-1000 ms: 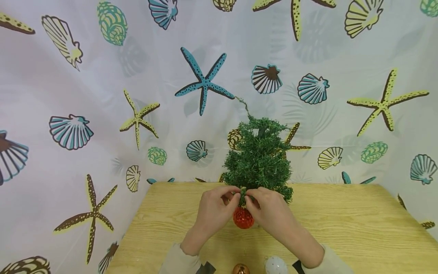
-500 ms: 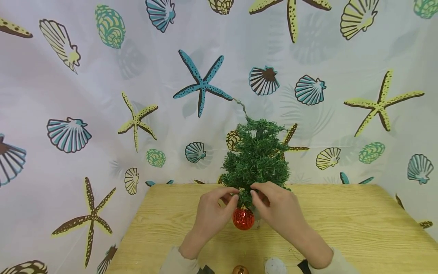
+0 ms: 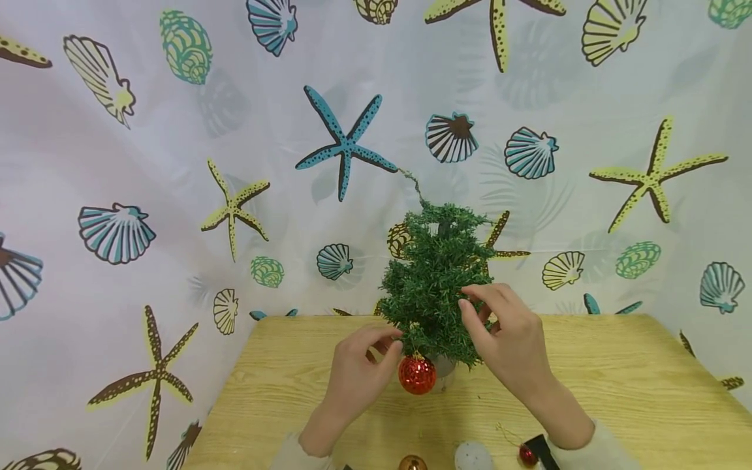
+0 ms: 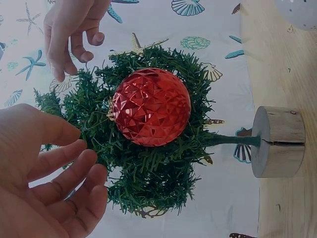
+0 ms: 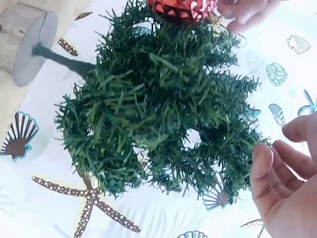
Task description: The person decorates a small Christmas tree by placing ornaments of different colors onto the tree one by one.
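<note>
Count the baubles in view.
4: large red bauble on the tree; copper bauble, white bauble and small red bauble on the table, along the head view's bottom edge. More may be hidden.

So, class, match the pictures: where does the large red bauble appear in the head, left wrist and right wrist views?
Head: the large red bauble is low, slightly right of centre.
Left wrist: the large red bauble is near the centre.
Right wrist: the large red bauble is at the top edge, partly cut off.
Shared landmark: the artificial Christmas tree.
</note>
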`<act>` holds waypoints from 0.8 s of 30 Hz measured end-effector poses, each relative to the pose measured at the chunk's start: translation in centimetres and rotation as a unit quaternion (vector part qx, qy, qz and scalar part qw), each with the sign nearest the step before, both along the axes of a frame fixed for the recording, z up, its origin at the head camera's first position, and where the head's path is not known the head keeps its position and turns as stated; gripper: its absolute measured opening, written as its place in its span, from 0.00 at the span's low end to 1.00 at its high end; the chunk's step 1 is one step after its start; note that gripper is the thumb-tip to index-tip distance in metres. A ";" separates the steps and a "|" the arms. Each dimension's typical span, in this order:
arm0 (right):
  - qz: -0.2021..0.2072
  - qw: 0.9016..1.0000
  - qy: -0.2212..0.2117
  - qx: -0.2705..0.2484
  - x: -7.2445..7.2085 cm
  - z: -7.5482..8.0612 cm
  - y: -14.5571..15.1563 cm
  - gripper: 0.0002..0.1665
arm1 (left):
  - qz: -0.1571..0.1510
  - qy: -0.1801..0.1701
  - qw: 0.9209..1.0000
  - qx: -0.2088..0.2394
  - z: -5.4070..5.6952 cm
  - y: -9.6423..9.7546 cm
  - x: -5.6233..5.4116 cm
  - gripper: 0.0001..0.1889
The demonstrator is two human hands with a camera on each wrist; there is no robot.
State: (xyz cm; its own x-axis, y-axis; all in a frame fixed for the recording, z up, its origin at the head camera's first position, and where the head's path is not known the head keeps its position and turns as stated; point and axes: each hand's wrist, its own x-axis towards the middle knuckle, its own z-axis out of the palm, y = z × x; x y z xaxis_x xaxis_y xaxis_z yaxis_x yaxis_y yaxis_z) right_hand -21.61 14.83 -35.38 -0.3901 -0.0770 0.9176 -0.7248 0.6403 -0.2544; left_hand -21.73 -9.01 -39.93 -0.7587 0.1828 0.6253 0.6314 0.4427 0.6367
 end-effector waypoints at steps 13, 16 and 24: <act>-0.049 0.998 0.016 -0.039 -1.1 0.7 1.8 0.18 | 0.038 -0.020 0.999 0.009 -2.0 -1.7 1.1 0.10; -0.046 0.998 0.004 -0.045 -1.4 0.7 2.0 0.18 | 0.053 -0.034 0.998 0.002 -2.8 -2.4 1.6 0.10; -0.022 0.989 -0.134 -0.067 -1.6 0.6 2.9 0.16 | 0.058 -0.120 0.991 -0.021 -4.4 -3.3 2.7 0.08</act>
State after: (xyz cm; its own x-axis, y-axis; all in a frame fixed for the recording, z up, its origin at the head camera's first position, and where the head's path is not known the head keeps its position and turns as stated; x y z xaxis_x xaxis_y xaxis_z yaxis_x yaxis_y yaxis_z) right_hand -23.17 17.69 -34.79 -0.6201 0.0607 0.7822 -0.5931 0.6164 -0.5180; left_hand -19.03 -12.35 -44.32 -0.9021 0.1084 0.4177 0.4075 0.5325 0.7419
